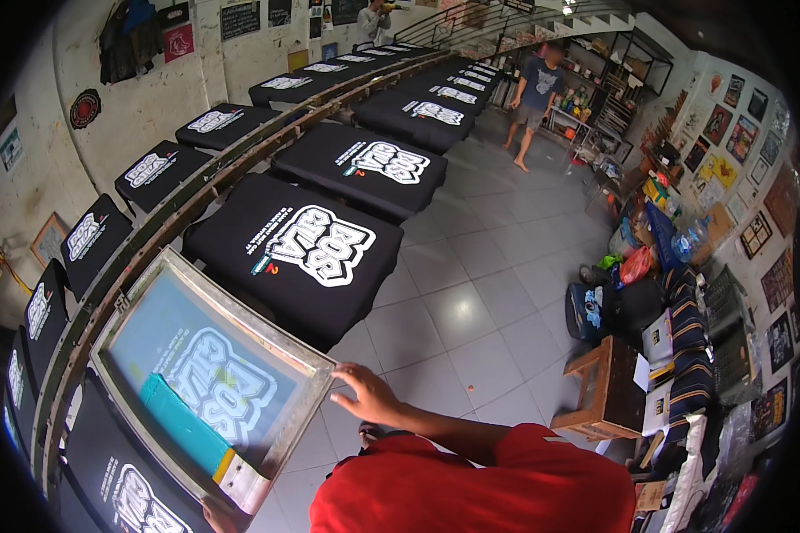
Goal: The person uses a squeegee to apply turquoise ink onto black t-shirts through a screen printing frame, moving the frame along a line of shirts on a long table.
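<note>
Blue mesh screen [212, 354], corner in right hand [365, 393]; left hand [223, 515] at edge, grip unclear.

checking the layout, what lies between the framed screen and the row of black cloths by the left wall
In the head view, a long rail runs between the framed screen and that row of black cloths.

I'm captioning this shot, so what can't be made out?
Left hand, head view: cut off by the lower edge.
Nearest black shirt, head view: partly covered by the screen frame, cut off by the lower edge.
Farthest prints, head view: too small.
</note>
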A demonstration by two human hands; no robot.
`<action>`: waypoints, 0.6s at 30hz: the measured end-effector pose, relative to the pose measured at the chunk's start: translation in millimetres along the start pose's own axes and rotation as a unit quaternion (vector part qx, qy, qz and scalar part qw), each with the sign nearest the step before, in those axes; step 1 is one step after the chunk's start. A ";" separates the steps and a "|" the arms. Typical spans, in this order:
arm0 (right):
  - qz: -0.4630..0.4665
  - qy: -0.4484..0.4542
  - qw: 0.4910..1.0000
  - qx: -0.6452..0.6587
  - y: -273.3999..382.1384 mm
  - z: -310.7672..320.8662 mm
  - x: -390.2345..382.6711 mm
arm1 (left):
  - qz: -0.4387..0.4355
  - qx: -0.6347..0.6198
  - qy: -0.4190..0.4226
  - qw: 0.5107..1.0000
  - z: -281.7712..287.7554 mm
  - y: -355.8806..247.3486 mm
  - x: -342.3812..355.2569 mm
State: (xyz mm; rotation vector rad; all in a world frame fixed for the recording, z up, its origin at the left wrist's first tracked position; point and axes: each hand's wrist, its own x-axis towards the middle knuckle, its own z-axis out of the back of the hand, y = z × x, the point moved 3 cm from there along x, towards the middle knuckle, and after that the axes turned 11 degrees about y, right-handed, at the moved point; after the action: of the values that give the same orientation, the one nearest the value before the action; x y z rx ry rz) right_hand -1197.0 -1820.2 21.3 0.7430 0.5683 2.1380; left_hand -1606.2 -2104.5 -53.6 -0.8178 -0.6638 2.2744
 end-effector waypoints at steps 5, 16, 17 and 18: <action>0.102 0.061 0.991 0.061 57.6 -31.5 -30.3 | -0.174 -0.116 -0.083 0.974 -5.9 98.6 24.4; 0.230 0.216 0.949 0.013 163.6 -80.2 -33.5 | -0.093 -0.327 -0.209 0.917 -31.5 1.6 -29.9; 0.251 0.233 0.939 -0.009 171.3 -89.3 -31.5 | -0.094 -0.319 -0.240 0.912 -35.6 7.4 -23.8; 0.265 0.246 0.932 -0.013 173.1 -97.8 -29.1 | -0.080 -0.294 -0.268 0.914 -36.1 1.1 -24.4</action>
State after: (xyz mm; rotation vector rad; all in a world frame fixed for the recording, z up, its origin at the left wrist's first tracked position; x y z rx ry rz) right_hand -1339.3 -1960.0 46.0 0.3547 0.6444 2.8641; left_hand -1566.7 -2113.5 -69.7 -0.3486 -1.6574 2.1633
